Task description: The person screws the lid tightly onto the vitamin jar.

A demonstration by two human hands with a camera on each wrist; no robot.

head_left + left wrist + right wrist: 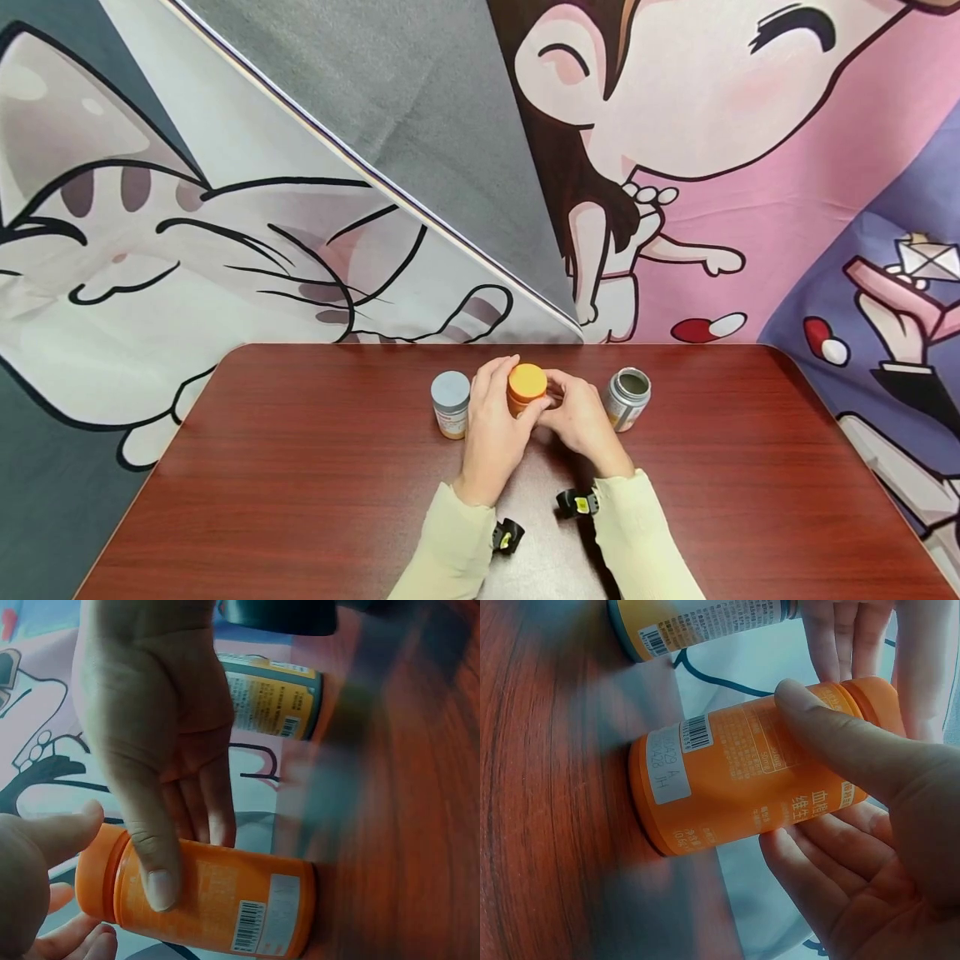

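Observation:
An orange pill bottle (727, 761) with an orange cap (527, 381) stands on the table between the hands. My left hand (493, 433) holds the cap, its thumb and fingers around the sides. Lower down, my right hand (583, 421) grips the bottle's body; its thumb lies along the label in both wrist views. To the left stands a bottle with a grey-blue lid (451, 400), close beside the left hand. At the right is a silver-grey bottle (627, 400) without a lid, its mouth showing. The orange bottle's far side is hidden.
The reddish-brown wooden table (315, 492) ends at a far edge just behind the bottles. A cloth backdrop (420, 100) printed with cartoon figures hangs behind it. Black straps with small cameras (577, 503) sit at both wrists.

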